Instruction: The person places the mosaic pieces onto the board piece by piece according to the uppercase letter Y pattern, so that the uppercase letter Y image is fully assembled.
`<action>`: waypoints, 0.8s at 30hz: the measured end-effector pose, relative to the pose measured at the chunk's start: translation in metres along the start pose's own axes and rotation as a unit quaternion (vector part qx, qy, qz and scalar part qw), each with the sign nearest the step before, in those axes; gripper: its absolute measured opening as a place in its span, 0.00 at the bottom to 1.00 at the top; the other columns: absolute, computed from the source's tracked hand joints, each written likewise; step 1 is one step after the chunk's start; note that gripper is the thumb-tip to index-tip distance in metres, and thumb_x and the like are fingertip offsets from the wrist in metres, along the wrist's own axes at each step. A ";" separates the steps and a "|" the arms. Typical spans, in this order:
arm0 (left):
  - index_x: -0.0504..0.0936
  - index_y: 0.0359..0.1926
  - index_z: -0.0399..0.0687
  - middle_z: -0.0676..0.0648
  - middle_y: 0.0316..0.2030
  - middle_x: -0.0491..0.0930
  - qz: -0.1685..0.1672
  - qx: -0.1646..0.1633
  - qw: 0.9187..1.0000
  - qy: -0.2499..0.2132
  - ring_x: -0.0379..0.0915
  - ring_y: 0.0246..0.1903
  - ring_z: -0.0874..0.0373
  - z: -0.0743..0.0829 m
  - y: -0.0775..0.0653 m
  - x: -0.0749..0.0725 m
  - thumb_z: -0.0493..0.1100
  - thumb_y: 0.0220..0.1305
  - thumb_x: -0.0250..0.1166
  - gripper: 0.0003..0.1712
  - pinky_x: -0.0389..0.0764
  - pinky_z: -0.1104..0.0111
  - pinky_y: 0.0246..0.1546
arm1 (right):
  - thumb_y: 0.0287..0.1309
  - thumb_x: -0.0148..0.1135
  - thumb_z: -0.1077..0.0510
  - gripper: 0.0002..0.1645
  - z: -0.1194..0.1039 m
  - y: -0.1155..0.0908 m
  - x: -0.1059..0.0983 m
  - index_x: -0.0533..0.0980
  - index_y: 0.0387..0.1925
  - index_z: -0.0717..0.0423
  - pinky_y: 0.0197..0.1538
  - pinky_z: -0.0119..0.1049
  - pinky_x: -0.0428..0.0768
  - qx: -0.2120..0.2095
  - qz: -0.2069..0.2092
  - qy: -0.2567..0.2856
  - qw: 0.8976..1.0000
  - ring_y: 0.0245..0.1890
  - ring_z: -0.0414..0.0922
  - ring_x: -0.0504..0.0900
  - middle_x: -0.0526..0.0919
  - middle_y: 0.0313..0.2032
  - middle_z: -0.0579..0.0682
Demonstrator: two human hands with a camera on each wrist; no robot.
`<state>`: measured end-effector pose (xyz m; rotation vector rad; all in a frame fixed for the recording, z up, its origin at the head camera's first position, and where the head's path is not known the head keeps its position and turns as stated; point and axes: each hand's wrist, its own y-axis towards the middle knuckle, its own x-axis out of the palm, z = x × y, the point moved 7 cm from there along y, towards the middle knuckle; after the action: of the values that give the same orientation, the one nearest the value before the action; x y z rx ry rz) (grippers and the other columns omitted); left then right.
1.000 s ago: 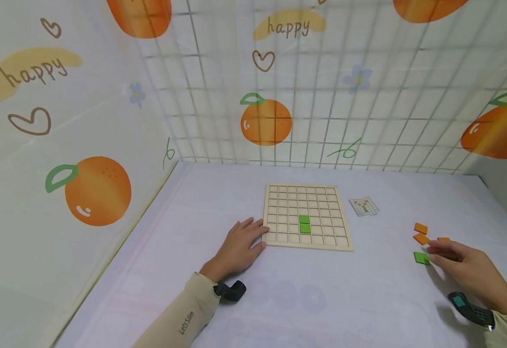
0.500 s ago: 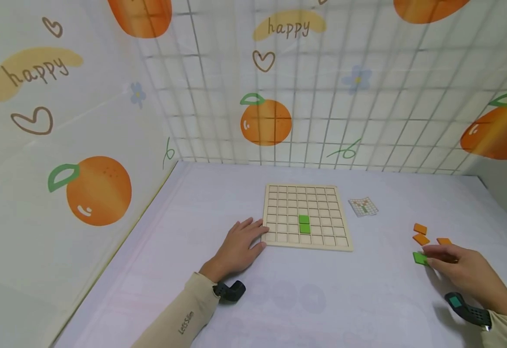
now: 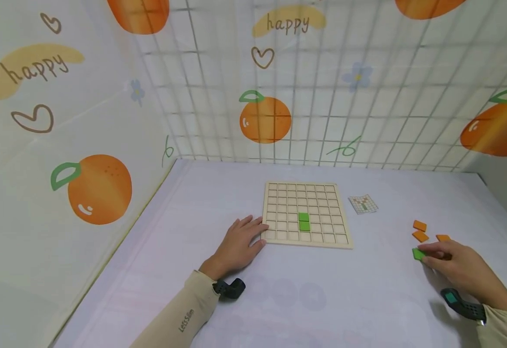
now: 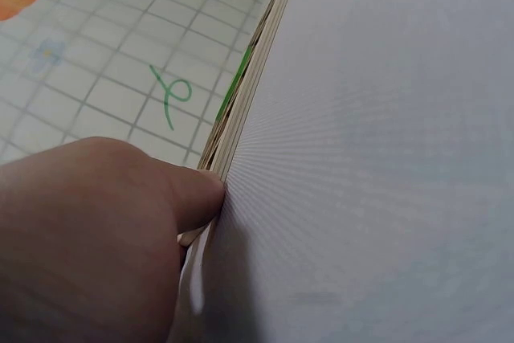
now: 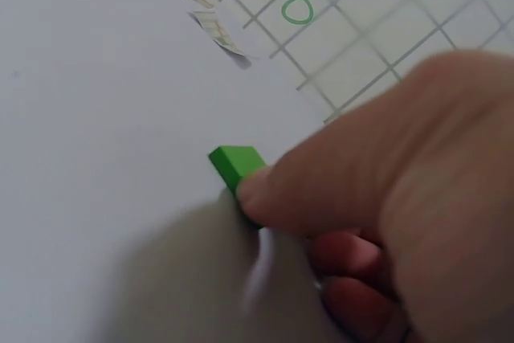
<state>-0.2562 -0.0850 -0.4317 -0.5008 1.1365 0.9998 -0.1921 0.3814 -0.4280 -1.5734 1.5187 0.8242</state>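
A pale wooden grid board (image 3: pixel 279 197) lies mid-table, with two green square tiles (image 3: pixel 304 217) set one behind the other in its cells. My left hand (image 3: pixel 235 245) rests at the board's left edge with its fingers relaxed; in the left wrist view the thumb touches the board's side (image 4: pixel 249 94). Off to the right, my right hand (image 3: pixel 462 263) pinches a loose green tile (image 3: pixel 417 254) between thumb and fingers. The right wrist view shows this tile (image 5: pixel 234 162) low over the table, its near corner under the thumb and the other fingers curled behind.
Several orange tiles (image 3: pixel 419 225) lie just beyond my right hand, one partly behind it. A small printed card (image 3: pixel 363 204) with a grid pattern lies right of the board. Patterned sheets cover the back wall (image 3: pixel 218 96) and the left wall (image 3: pixel 14 193).
My right hand has moved slightly left over the loose green tile, and its thumb and fingers have come onto it. The left hand and the board stay in place.
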 end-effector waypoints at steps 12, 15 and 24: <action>0.74 0.68 0.54 0.48 0.72 0.65 -0.001 -0.005 1.000 -0.006 0.51 0.74 0.46 -0.001 -0.002 -0.001 0.50 0.74 0.57 0.25 0.48 0.46 0.73 | 0.60 0.68 0.57 0.22 -0.012 0.000 0.001 0.80 0.51 0.68 0.36 0.40 0.73 -0.029 0.017 -0.005 0.999 0.38 0.52 0.76 0.80 0.39 0.54; 0.74 0.69 0.55 0.48 0.72 0.65 -0.001 -0.002 1.000 -0.002 0.51 0.74 0.46 -0.001 0.000 0.000 0.51 0.74 0.57 0.25 0.48 0.46 0.73 | 0.61 0.67 0.57 0.21 -0.012 0.000 0.001 0.80 0.51 0.68 0.34 0.39 0.70 -0.029 0.016 -0.012 0.999 0.36 0.50 0.72 0.77 0.36 0.52; 0.74 0.69 0.55 0.48 0.73 0.64 -0.004 0.001 1.000 -0.002 0.51 0.74 0.46 -0.001 0.001 0.000 0.51 0.75 0.57 0.25 0.47 0.46 0.73 | 0.60 0.69 0.58 0.23 -0.013 0.000 0.001 0.77 0.51 0.70 0.37 0.39 0.73 -0.013 0.035 0.013 0.999 0.39 0.53 0.74 0.78 0.42 0.59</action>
<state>-0.2575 -0.0850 -0.4320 -0.5016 1.1319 0.9910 -0.1925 0.3693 -0.4228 -1.5626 1.5955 0.8687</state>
